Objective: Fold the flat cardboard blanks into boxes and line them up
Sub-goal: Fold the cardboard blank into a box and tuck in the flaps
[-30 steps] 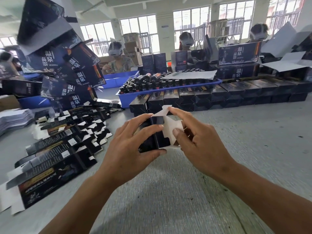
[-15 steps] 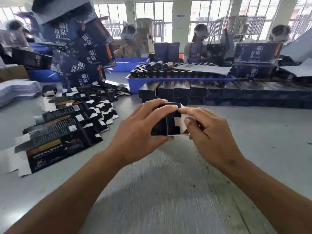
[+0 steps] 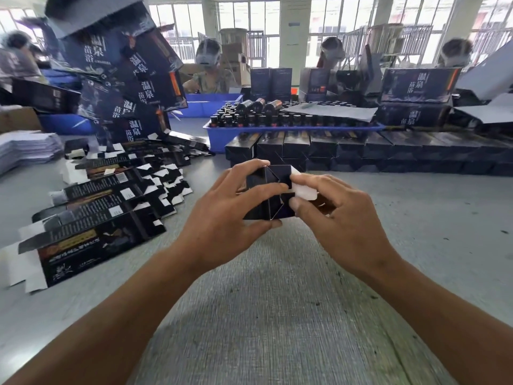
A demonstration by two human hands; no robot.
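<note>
I hold a small black cardboard box (image 3: 268, 198) above the grey table, its end facing me. My left hand (image 3: 227, 215) grips it from the left, fingers over the top and thumb under the bottom edge. My right hand (image 3: 336, 218) pinches a white end flap (image 3: 304, 190) at the box's right side. A fanned pile of flat black blanks (image 3: 105, 207) lies on the table to my left. Folded black boxes stand in a long row (image 3: 374, 154) beyond my hands.
A blue tray (image 3: 219, 138) of dark bottles sits behind the row of boxes. Large printed cartons (image 3: 122, 79) are stacked at the back left, white sheets (image 3: 25, 148) at the far left. People sit across the table. The grey table surface (image 3: 277, 315) lies in front of me.
The white end flaps that stood open have been folded inward, so the box end is nearly closed. My right hand has shifted onto the last white flap. The view has tilted slightly.
</note>
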